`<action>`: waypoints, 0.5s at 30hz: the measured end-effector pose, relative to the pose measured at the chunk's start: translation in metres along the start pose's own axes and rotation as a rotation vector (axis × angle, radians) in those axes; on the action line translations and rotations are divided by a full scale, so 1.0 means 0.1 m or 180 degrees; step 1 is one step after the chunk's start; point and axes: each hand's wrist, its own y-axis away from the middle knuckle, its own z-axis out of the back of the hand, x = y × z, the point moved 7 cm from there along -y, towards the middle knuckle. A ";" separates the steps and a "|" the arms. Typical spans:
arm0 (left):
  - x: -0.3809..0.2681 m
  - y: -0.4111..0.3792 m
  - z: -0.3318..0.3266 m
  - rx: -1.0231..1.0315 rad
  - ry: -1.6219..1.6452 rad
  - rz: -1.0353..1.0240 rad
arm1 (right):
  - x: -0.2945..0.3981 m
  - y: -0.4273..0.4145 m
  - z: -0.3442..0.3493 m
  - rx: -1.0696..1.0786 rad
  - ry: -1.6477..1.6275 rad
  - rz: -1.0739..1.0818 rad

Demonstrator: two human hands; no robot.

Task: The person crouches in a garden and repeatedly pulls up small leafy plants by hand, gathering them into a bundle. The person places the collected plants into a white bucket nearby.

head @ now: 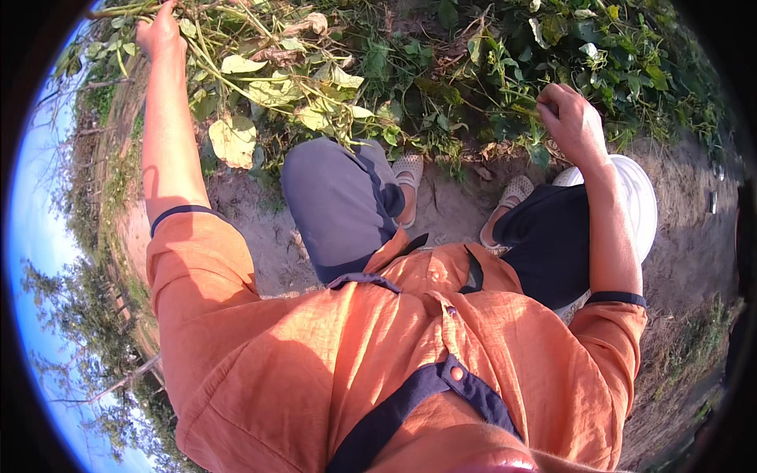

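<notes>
At the upper left my left hand (161, 32) grips the stems of a leafy vine plant (275, 88), its fingertips partly cut off by the frame's top edge. Pale yellow-green leaves, one large and yellowed, hang from these stems beside my forearm. My right hand (571, 121) is at the right, over the edge of the green foliage (591, 65), fingers curled around what looks like a thin stem; the grip itself is hard to make out.
A white bucket or tub (639, 201) stands partly behind my right forearm. My feet in perforated light clogs (408, 171) rest on bare soil (443, 207) beside the dense vines. Trees (89, 337) show at the far left.
</notes>
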 end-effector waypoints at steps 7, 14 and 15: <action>-1.44 0.39 -0.86 0.0574 0.0365 -0.0072 | -0.28 -0.01 0.07 -0.0576 0.0125 -0.0048; -1.90 0.90 -1.45 0.1077 0.0753 0.0004 | -0.54 0.05 0.14 -0.0934 0.0385 -0.0291; -1.82 0.97 -1.47 0.1053 0.0885 0.0081 | -0.58 0.08 0.15 -0.0931 0.0422 -0.0314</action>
